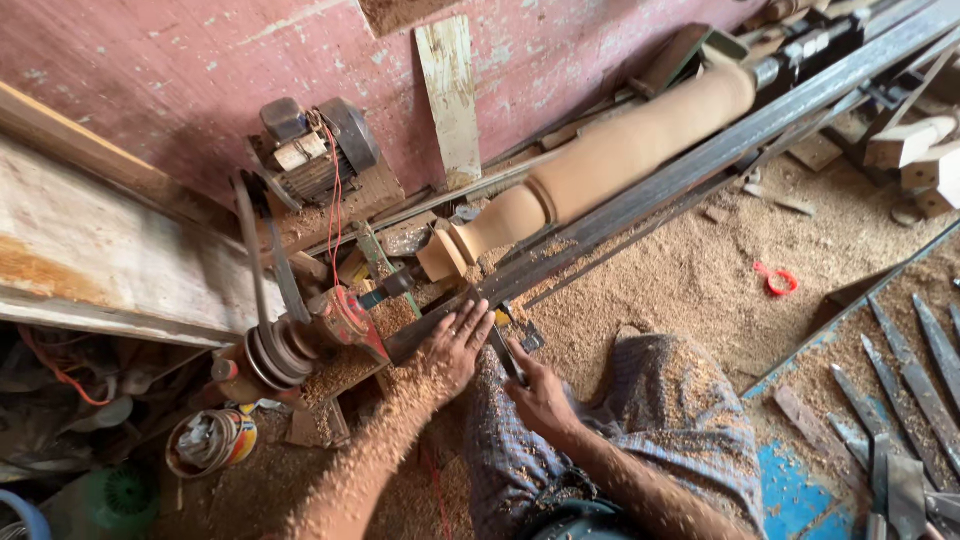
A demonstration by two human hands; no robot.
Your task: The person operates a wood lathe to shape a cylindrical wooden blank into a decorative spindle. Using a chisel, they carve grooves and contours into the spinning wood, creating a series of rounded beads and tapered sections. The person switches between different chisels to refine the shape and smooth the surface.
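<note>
A long turned wooden column [610, 155] is mounted on a floor lathe, running from lower left to upper right. My left hand [450, 350] rests flat, fingers spread, on the steel rail [640, 200] near the column's square end [440, 258]. My right hand [540, 395] grips a thin dark metal tool [505, 352] that points up toward the rail. Sawdust coats both forearms and my checked cloth [650, 420].
An electric motor [315, 145] with a belt [260, 260] and pulley [280, 350] sits at left by the red wall. Several chisels [900, 380] lie on a blue tray at right. A red ring [778, 281] lies in the sawdust. Planks lean at left.
</note>
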